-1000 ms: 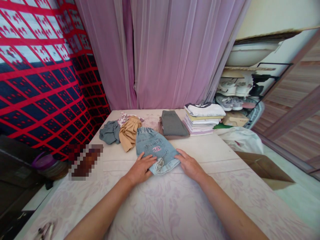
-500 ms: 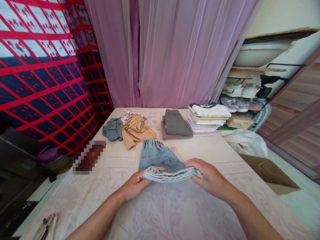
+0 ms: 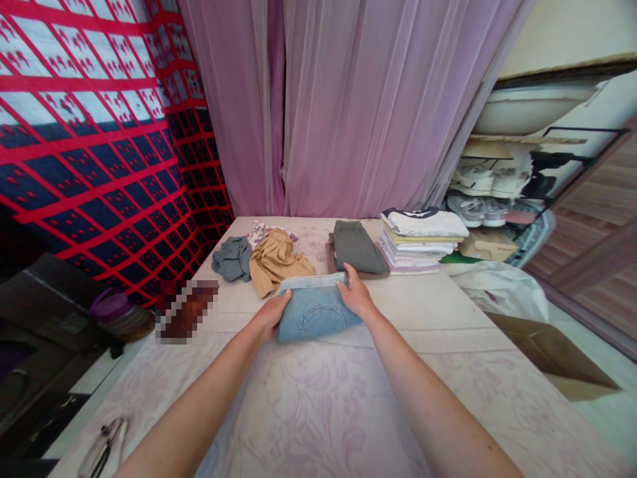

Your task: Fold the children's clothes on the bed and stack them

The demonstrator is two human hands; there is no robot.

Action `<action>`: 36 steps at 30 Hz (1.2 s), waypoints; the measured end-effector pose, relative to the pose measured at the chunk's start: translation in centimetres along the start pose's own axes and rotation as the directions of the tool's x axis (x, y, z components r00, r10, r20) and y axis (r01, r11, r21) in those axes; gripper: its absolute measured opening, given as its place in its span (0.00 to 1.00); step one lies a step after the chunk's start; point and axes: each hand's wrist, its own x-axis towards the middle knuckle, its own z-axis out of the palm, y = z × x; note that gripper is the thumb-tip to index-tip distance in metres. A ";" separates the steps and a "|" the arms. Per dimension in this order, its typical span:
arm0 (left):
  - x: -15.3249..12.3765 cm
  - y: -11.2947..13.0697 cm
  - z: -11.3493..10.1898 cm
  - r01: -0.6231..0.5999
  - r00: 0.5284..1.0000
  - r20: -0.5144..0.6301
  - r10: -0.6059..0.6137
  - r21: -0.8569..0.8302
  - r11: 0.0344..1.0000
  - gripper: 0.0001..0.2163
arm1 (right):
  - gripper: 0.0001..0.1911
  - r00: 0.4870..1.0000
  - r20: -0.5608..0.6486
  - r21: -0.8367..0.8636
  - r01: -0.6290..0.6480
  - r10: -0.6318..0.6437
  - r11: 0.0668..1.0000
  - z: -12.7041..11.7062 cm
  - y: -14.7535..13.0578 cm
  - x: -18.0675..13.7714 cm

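Note:
Light-blue denim shorts [image 3: 318, 315] lie folded over in front of me, the pale hem [image 3: 312, 281] along the far side and a stitched pocket facing up. My left hand [image 3: 273, 315] grips their left edge, thumb on top. At the right edge my right hand [image 3: 355, 292] holds the hem with thumb and fingers. Just beyond the shorts lie a crumpled tan garment [image 3: 279, 257] and a grey one [image 3: 232, 257]. A folded dark grey-green garment [image 3: 359, 247] rests on a brown one to the far right of the shorts.
A stack of folded shirts [image 3: 423, 239] stands at the back right of the patterned bed cover [image 3: 318, 411]. Glasses [image 3: 102, 446] lie near left. Beyond the right edge are a cardboard box [image 3: 552, 355] and a shoe rack [image 3: 492, 179]; a purple-lidded jar [image 3: 119, 312] stands left.
Both hands have carried the lower edge of the denim shorts away from me, over onto the waistband end. The shorts are now doubled. The view has shifted slightly left.

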 end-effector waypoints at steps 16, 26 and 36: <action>-1.8 0.3 3.9 -0.434 0.621 0.385 0.683 0.894 -0.110 0.19 | 0.25 0.988 0.068 -0.458 -0.091 0.137 0.884 1.5 -0.5 -1.2; 2.8 -1.9 2.4 -0.357 0.772 0.357 0.526 0.928 -0.106 0.23 | 0.25 0.993 -0.108 -0.377 -0.001 -0.043 0.926 1.2 0.2 -2.4; 3.1 -0.5 1.2 -0.469 0.750 0.239 0.616 0.850 0.241 0.18 | 0.27 0.939 0.249 -0.353 0.318 -0.239 0.880 2.4 1.0 -5.7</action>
